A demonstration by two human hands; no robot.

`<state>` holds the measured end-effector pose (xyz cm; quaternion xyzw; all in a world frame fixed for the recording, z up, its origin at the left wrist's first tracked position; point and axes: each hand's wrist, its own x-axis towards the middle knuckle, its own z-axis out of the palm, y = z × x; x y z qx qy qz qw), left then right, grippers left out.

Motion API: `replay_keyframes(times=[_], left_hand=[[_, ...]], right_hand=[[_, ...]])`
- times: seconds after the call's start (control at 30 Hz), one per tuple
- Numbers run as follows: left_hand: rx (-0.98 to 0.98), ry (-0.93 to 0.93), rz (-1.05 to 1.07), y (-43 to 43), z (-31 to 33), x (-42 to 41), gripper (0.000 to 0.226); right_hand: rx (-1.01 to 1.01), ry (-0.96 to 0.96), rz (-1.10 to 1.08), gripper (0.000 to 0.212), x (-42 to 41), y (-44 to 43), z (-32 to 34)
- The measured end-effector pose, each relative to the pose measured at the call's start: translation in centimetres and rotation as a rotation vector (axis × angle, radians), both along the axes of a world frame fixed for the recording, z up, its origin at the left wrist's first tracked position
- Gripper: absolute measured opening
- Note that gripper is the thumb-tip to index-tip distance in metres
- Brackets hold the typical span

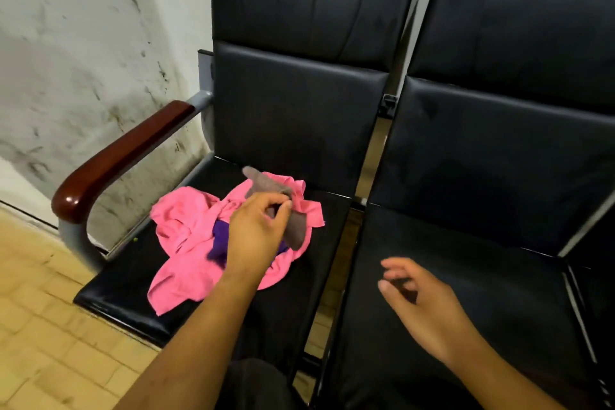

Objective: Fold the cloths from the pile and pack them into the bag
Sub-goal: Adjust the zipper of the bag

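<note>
A pile of cloths lies on the left black seat (126,280): a crumpled pink cloth (186,243), a purple cloth (220,238) partly buried in it, and a grey cloth (266,185) on top. My left hand (256,230) pinches the grey cloth between thumb and fingertips, and the cloth droops below the fingers. My right hand (422,303) hovers over the right black seat (482,276) with its fingers loosely spread and nothing in it. No bag is in view.
The two black padded seats stand side by side against a stained white wall (83,43). A dark red wooden armrest (123,156) borders the left seat. Yellowish tiled floor (43,326) lies to the left.
</note>
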<state>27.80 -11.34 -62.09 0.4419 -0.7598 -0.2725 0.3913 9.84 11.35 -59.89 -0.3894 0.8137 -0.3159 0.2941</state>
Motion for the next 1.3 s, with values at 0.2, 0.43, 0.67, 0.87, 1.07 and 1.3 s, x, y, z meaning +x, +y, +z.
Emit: replay_keyframes(times=[0.2,0.43,0.67,0.87,1.07,1.3], left_hand=[[0.223,0.082,-0.311,7.7,9.5,-2.4,0.022],[0.331,0.008,-0.56,15.0,13.6,-5.0,0.034],[0.341,-0.012,-0.685,20.0,15.4,-7.7,0.033],[0.375,-0.087,-0.817,22.6,17.1,-9.0,0.034],[0.205,-0.292,-0.888,21.9,16.3,-10.0,0.03],[0.158,-0.729,-0.919,17.2,12.3,-9.0,0.032]], right_hand=[[-0.225,-0.013,-0.005,0.073,2.3,0.8,4.2],[-0.315,-0.105,-0.066,0.014,1.2,6.5,6.8],[-0.393,-0.122,-0.138,0.052,-0.4,10.1,8.9],[-0.352,0.112,-0.269,0.031,-3.0,13.4,8.2],[-0.227,0.177,-0.306,0.024,-6.5,16.4,6.2],[-0.003,0.406,-0.336,0.013,-11.8,19.0,4.4]])
